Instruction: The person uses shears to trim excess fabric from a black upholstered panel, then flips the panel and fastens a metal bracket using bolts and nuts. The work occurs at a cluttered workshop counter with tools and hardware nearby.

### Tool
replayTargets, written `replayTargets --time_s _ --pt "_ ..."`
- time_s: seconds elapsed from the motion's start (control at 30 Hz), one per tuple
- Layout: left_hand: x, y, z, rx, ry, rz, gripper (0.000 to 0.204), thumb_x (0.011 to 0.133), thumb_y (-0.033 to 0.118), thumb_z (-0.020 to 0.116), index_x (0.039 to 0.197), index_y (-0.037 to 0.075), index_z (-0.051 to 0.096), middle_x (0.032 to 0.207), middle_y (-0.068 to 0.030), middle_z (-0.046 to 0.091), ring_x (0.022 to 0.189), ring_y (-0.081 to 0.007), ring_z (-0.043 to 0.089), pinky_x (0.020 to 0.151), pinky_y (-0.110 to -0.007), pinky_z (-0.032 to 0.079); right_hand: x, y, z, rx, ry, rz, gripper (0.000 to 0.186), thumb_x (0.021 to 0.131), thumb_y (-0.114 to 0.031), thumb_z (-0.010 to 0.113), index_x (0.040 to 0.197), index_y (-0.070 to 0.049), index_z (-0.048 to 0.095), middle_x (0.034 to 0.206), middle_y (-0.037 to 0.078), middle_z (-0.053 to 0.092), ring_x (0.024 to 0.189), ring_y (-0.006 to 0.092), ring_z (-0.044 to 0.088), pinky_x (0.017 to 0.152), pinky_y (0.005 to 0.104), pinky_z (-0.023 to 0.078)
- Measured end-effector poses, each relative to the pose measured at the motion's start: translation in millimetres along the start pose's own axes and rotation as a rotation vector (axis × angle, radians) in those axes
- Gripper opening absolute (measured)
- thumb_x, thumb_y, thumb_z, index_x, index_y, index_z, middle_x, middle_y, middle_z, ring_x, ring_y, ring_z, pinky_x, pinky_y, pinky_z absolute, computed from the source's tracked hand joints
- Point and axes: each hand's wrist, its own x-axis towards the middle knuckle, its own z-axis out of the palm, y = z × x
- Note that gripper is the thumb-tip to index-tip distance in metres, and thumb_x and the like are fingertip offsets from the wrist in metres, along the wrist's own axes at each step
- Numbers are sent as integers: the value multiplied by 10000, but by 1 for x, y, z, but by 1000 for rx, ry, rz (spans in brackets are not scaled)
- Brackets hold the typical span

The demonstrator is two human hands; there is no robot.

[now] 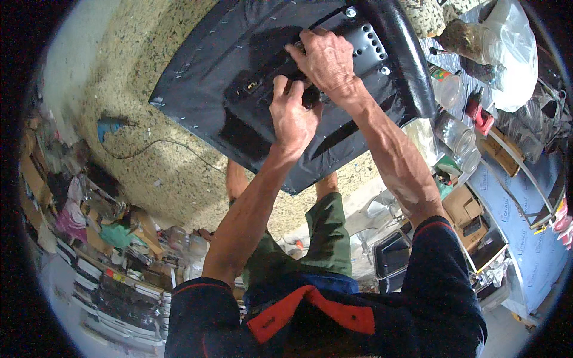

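In front of me lies a black upholstered panel, like a chair seat turned underside up [206,68], covered in dark cloth stapled along its edges. A thick padded black roll [403,45] runs down its right side. A black metal plate with a row of holes [369,46] is fixed on it, with a silver bolt [350,12] and another bolt [385,70] at its corners. My right hand [328,59] is closed over the plate's left part. Just below and left, my left hand [293,119] is curled at the same fitting. Whatever the fingers grip is hidden beneath them.
On the right are clear plastic jars [458,136], a red-handled tool [479,116], a white plastic bag [513,65] and a cardboard box [462,212]. A thin cord [179,145] crosses the speckled floor [134,179] near a blue piece [108,128]. Clutter lines the lower left.
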Motion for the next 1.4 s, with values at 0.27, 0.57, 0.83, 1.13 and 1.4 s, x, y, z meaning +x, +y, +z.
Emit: replayTargets --time_s 0.27,0.57,0.83,1.13,1.4 --pt "-2 -10 9 -17 45 -11 335 668 22 936 899 15 693 1005 -137 620 890 -325 684 747 -421 561 2 1 9 -31 61 -34 180 897 -187 671 924 -41 773 910 201 771 861 351 789 705 478 639" --pt "-1 1 16 183 51 70 336 677 -5 919 937 -9 707 961 -133 620 865 -317 666 716 -440 542 -2 12 9 101 101 -142 275 866 -177 683 1039 29 740 916 220 738 844 365 776 668 439 637" --pt "-5 22 18 480 -63 -32 483 711 28 923 1151 15 725 1081 -174 647 955 -340 691 733 -368 581 -33 44 -31 443 324 51 196 875 -190 698 831 -3 737 813 215 747 769 397 769 654 508 616" --pt "21 193 171 -80 -275 -16 181 933 15 779 1098 -57 768 1064 -142 759 943 -203 764 841 -303 605 -310 240 -81 673 509 654 221 923 -84 751 1120 14 726 981 215 758 829 316 759 723 420 602" --pt "50 220 393 409 -612 343 238 868 133 780 1066 11 825 1017 -248 784 1014 -373 776 925 -445 596 -455 330 -125 729 598 1101 189 984 -96 723 1132 22 732 924 177 779 823 211 748 776 353 587"
